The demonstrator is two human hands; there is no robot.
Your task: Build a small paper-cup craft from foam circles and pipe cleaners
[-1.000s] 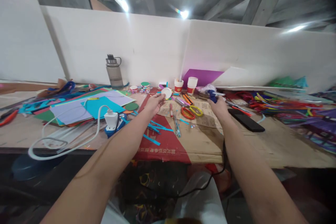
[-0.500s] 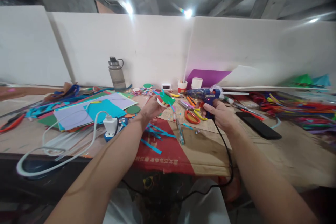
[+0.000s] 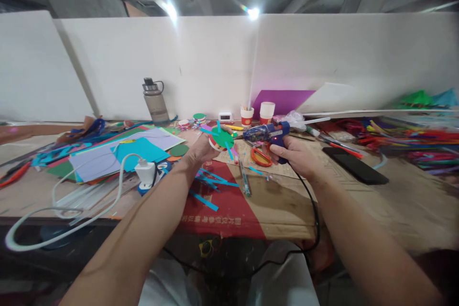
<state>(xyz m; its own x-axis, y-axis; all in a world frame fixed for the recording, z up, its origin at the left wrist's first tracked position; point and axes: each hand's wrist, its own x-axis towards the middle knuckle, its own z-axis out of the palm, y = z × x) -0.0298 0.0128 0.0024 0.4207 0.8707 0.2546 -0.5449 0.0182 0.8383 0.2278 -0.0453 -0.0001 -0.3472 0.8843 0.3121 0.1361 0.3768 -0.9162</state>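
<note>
My left hand (image 3: 203, 149) is closed round a small round paper craft (image 3: 223, 138), with a green disc on top and blue strips sticking out past its edge. My right hand (image 3: 292, 153) grips a blue hot glue gun (image 3: 279, 133), a clear glue stick jutting from its back. The gun's nozzle points left and lies close to the craft's right edge; whether they touch I cannot tell. Blue paper strips (image 3: 208, 201) are scattered below my left hand. A pen (image 3: 244, 177) and orange-handled scissors (image 3: 261, 157) lie between my hands.
Coloured paper sheets (image 3: 95, 160) and a white plug (image 3: 145, 171) with cable are at left. A water bottle (image 3: 155, 100) and paper cups (image 3: 267, 114) stand at the back. A black phone (image 3: 355, 165) and bundled coloured sticks (image 3: 423, 143) lie right. The gun's black cord (image 3: 315, 220) hangs over the front edge.
The glue gun has moved left and slightly down, bringing its nozzle to the craft. The craft has tilted, so its green top shows more fully. The view has shifted slightly.
</note>
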